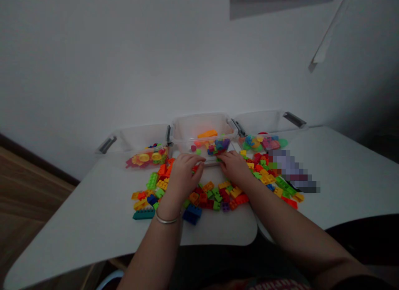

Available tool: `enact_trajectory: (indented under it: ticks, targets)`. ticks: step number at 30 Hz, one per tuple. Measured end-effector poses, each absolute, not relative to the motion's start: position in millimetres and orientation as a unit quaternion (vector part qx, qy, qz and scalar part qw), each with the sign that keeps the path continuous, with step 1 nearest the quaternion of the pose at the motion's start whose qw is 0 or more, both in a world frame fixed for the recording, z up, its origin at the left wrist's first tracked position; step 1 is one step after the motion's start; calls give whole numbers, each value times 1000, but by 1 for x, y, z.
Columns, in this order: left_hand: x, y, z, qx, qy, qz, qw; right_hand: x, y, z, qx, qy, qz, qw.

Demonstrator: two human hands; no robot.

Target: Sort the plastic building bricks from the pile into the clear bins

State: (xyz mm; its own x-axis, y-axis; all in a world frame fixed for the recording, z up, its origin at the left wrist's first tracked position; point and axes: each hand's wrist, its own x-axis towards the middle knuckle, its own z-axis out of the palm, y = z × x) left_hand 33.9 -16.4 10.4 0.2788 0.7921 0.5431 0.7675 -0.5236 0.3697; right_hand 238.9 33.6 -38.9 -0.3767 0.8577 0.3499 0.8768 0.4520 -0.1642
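Observation:
My left hand (187,169) reaches in over the bricks, its thumb and forefinger apart, with a red brick (195,169) showing beside the thumb. Opposite it, my right hand (235,165) stretches its fingers toward the left, close to the base of the clear middle bin (204,139). Between the two hands lies the front edge of a white board (212,162). Nothing held shows in either hand, though the undersides of the fingers are hidden. Loose toy bricks (215,194) in several colours spread around both wrists. Two dark blue bricks (192,214) lie nearest me.
Clear bins (141,136) stand left and right of the middle one, with coloured toy pieces in them. A blurred-out flat object (291,171) lies right of the bricks. The white table (349,173) meets the wall behind; a dark chair-like shape (370,236) is at right.

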Motion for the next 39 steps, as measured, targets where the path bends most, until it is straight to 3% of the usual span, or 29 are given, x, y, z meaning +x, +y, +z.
enact_trajectory:
  ticks: [4,11,28,39]
  targets:
    - [27,-9,-6,816,492,293,77,238,33,-38,-532,-821,-22,204]
    - [27,-10,-14,840,476,249,76,233,32,-38,-532,-824,-37,194]
    - [27,-7,-20,850,453,259,68,227,34,-32,-527,-826,-46,196]
    - [28,-7,-20,853,454,251,64,219,34,-30,-478,-869,-92,91]
